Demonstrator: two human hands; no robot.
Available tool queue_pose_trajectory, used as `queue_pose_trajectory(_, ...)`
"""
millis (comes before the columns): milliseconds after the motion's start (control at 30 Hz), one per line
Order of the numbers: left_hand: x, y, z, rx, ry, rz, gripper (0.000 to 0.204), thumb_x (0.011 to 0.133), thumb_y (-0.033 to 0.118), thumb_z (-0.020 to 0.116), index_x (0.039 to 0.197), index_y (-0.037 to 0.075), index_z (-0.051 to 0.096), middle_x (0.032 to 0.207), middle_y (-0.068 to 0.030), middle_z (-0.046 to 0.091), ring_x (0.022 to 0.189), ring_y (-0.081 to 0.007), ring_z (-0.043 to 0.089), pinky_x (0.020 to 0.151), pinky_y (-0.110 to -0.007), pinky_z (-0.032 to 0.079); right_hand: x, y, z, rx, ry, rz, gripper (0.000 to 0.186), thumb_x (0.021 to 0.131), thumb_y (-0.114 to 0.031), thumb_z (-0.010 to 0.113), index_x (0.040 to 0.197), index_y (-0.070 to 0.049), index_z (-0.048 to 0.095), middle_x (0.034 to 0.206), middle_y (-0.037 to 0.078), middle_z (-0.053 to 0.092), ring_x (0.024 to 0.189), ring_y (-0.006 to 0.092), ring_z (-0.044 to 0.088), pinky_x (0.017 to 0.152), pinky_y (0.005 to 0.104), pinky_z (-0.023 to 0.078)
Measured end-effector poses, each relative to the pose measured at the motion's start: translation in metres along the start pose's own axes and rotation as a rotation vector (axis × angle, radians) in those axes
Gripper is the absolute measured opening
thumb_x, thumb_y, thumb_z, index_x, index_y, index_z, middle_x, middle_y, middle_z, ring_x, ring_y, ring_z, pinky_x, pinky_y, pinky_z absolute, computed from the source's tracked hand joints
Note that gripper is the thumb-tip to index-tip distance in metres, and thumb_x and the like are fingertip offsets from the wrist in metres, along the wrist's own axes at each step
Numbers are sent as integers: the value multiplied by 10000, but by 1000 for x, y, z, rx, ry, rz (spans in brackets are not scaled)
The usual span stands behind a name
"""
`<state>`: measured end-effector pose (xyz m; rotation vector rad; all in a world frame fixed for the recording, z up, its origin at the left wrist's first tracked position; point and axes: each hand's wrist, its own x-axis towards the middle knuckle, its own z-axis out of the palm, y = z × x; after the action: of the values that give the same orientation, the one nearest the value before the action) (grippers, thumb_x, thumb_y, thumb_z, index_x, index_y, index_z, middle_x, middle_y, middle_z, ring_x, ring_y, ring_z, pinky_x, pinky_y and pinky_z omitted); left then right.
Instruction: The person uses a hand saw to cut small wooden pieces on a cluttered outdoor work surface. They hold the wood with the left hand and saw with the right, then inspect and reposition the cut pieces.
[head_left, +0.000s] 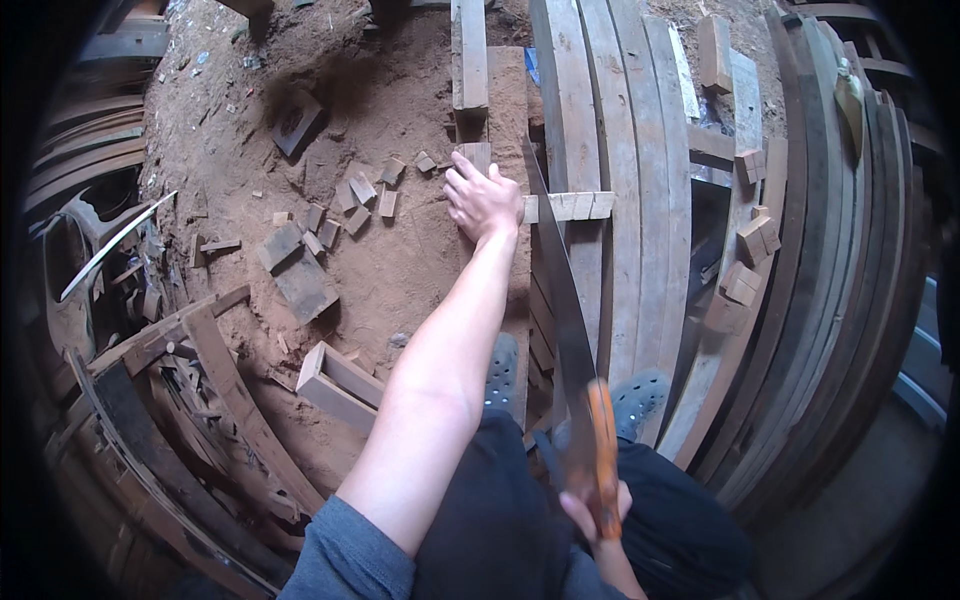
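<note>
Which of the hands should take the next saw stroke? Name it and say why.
Right, I'd judge: the right hand grips the orange saw handle, while the left hand lies palm-down ahead, beside the pale wooden strip.

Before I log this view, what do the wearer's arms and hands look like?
Left hand: five-fingered, ungloved, no visible ring, watch or markings; left forearm bare up to a loose grey-blue sleeve. Right hand: ungloved, blurred and partly hidden, so finer detail is unclear.
</note>
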<state>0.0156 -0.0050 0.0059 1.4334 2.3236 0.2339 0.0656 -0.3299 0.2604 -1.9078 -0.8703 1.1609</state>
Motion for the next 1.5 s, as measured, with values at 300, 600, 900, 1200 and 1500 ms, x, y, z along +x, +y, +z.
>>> queue_pose_trajectory(300, -2, 0, 1, 9, 21, 14, 615, 904, 330, 541, 1390, -2, 363, 1212, -181, 498, 1113, -308, 505, 918, -455, 433, 26, 5, 15, -59, -102, 277, 230, 730, -80, 755, 629, -59, 550, 538, 47, 530, 458, 163, 540, 462, 279, 414)
queue_pose_trajectory(600, -1, 1, -2, -21, -11, -10, 619, 902, 322, 549, 1395, -1, 358, 1252, -184, 478, 1137, -321, 489, 947, -462, 419, 12, -12, 2, -126, -93, -45, 232, 700, -111, 762, 661, -62, 539, 565, 62, 542, 478, 200, 570, 482, 286, 441)
queue_pose_trajectory(900, -1, 2, -7, -8, -69, -27, 628, 920, 340, 524, 1420, 8, 337, 1272, -182, 474, 1183, -318, 475, 989, -454, 406, -22, -16, -13, 152, -66, 139, 249, 667, -133, 785, 694, -16, 567, 571, 49, 568, 577, 139, 579, 653, 268, 473)
queue_pose_trajectory(1200, -1, 1, -3, 0, -46, -20, 626, 916, 331, 530, 1415, 5, 340, 1277, -186, 471, 1192, -321, 468, 983, -442, 417, -2, 23, 7, 71, -9, 75, 220, 699, -49, 747, 657, -59, 532, 557, 49, 511, 472, 180, 540, 492, 286, 427)
queue_pose_trajectory(1500, -2, -2, 4, 2, 37, 6, 626, 889, 317, 568, 1392, 4, 363, 1221, -175, 493, 1120, -311, 501, 921, -452, 435, 9, 8, -1, -54, -112, 94, 204, 687, -79, 742, 671, -44, 542, 569, 46, 535, 473, 184, 548, 479, 288, 425)
